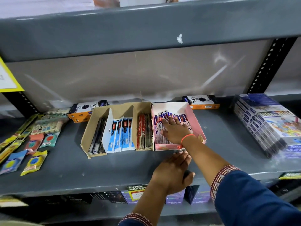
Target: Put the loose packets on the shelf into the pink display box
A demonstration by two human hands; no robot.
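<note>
The pink display box (196,119) stands on the grey shelf (65,160), right of the cardboard boxes. Several purple-and-white packets (160,118) lie inside it in a row. My right hand (175,129) is flat on those packets inside the box, fingers spread, holding nothing. My left hand (172,174) rests on the shelf just in front of the box's front wall, fingers together and pointing at it, with nothing visible in it. I see no purple packets lying loose on the shelf around the box.
Left of the pink box stand cardboard boxes with red pens (144,131), blue packs (121,134) and dark pens (97,136). Small sachets (34,162) lie at far left. Orange-black cartons (201,101) sit at the back. A stack of booklets (267,123) lies at right.
</note>
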